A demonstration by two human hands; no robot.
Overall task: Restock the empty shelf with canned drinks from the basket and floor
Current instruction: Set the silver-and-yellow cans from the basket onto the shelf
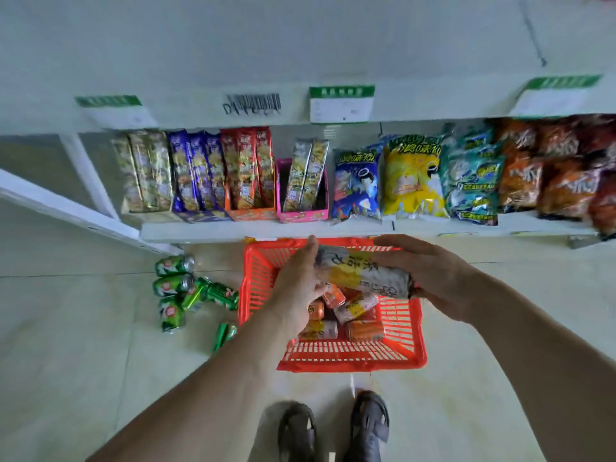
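Both arms out over red basket [411, 341]. L hand [298, 288] + R hand [430, 278] clasping one white/yellow can [363, 273] sideways between them, fingers curled round its ends, above more cans in basket. Green cans [186, 291] strewn on pale tile floor [66, 328], left of basket. Snack shelf [266, 230] behind; top shelf [200, 61] bare.

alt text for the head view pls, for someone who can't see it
Both hands, left hand and right hand, hold a white and yellow can lying sideways above a red basket of orange cans on the floor. Green cans lie scattered left of the basket, below a snack shelf.
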